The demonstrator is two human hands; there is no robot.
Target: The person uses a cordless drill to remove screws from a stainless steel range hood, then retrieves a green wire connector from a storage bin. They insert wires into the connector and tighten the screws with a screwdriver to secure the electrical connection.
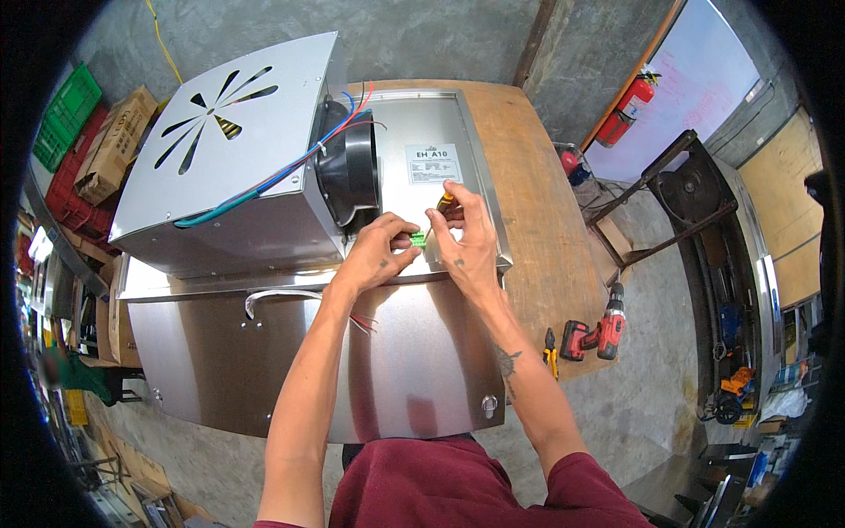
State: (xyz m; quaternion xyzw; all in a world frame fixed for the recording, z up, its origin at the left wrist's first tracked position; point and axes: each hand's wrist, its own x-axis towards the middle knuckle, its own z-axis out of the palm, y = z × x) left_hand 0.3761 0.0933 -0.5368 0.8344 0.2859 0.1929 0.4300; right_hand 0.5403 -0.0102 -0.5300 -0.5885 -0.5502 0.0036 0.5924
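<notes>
Between the fingertips of my left hand (380, 253) is a small green terminal block (418, 239). My right hand (468, 238) grips a screwdriver (447, 201) with a yellow and black handle, its shaft angled down toward the block. Both hands are over the steel range hood (396, 119), near its front edge. Left of them stands the metal blower box (238, 132) with petal-shaped slots and a round black duct outlet (361, 163). Blue, red and green wires (282, 176) run loose along the box. A white cable (282, 292) with bare-ended wires lies across the front panel.
The hood rests on a wooden table (519, 176). Yellow-handled pliers (550, 354) and a red cordless drill (594, 333) lie at its right edge. A fire extinguisher (629, 107) and a whiteboard are on the far right wall. Crates and a cardboard box (114, 145) are stacked at left.
</notes>
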